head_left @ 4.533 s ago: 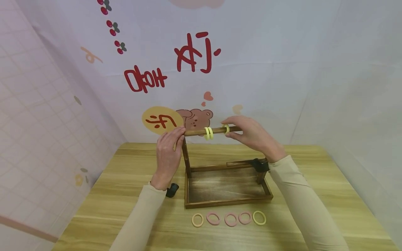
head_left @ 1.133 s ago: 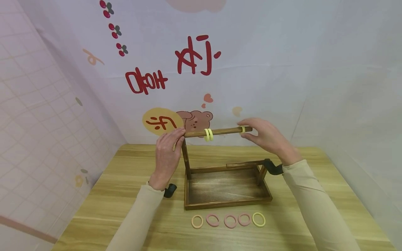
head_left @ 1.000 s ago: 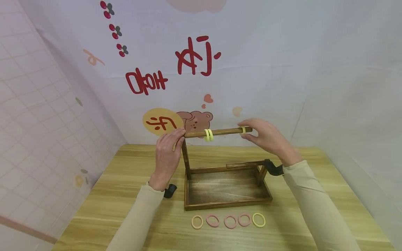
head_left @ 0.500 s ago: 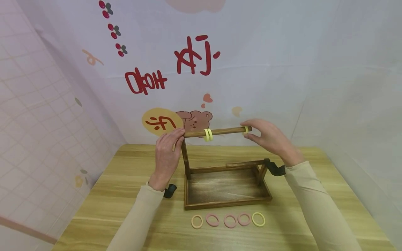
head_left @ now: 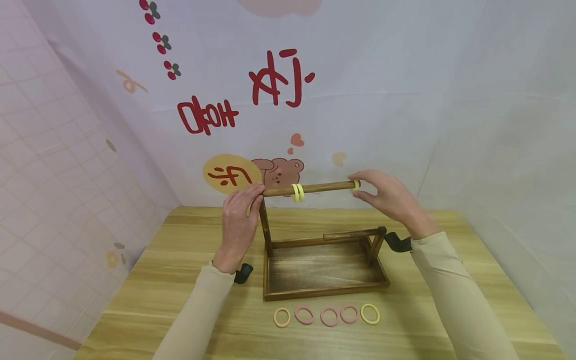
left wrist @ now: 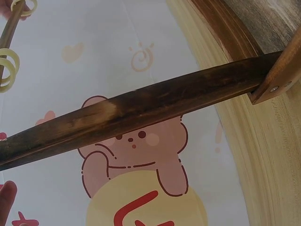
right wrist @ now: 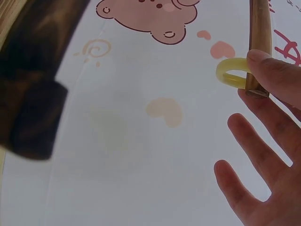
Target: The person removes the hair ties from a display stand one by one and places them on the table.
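Observation:
A dark wooden stand [head_left: 267, 230] rises from a shallow tray base, with a horizontal upper bar [head_left: 321, 188] at its top. My left hand [head_left: 238, 220] holds the bar's left end at the upright; in the left wrist view only a fingertip [left wrist: 6, 195] shows at the lower left. Two pale yellow rings [head_left: 298, 193] hang together on the bar, left of its middle. My right hand [head_left: 389, 197] pinches another yellow ring [right wrist: 228, 73] between thumb and index finger, around the bar's free right tip. The other right fingers are spread.
On the table [head_left: 180, 310], in front of the tray [head_left: 328, 290], lie an orange ring [head_left: 282, 317], several pink rings [head_left: 329, 317] and a yellow ring [head_left: 370, 314]. A lower wooden bar [head_left: 351, 234] juts over the tray from a short right post.
My right hand has slid its yellow ring rightward along the bar, from right of the middle to the free tip. The left hand and the two hanging rings stay nearly in place.

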The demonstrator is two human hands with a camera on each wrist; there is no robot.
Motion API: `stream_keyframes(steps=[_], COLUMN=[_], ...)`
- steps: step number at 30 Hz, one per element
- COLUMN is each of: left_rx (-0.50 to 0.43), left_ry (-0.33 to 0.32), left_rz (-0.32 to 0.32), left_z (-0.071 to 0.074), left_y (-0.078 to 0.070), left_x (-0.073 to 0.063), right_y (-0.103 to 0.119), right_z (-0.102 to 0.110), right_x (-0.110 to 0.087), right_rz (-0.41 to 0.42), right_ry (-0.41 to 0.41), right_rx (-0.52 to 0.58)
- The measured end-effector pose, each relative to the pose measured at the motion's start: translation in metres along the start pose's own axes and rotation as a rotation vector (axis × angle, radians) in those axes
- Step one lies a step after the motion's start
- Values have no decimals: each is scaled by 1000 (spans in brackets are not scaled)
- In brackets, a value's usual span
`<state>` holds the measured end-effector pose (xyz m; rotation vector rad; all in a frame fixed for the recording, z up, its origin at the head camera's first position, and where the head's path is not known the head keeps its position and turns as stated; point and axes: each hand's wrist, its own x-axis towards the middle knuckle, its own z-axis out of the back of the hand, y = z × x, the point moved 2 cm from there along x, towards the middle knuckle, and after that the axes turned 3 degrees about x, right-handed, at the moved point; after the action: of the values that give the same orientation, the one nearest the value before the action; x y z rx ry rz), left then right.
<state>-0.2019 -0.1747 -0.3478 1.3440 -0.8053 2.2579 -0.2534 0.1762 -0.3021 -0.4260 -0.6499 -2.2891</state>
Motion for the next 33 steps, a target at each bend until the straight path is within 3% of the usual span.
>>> stream_keyframes(steps=[25, 33], left_rx=[3, -11], left_ry=[19, 8], left_rz=[-8, 0], left_z=[1, 0], left_y=[-1, 1], left_x=[2, 1], right_y=[-12, -15], right_z=[9, 10], right_x=[-10, -15], right_rz=[-61, -28], right_ry=[-44, -68], right_rx=[16, 18])
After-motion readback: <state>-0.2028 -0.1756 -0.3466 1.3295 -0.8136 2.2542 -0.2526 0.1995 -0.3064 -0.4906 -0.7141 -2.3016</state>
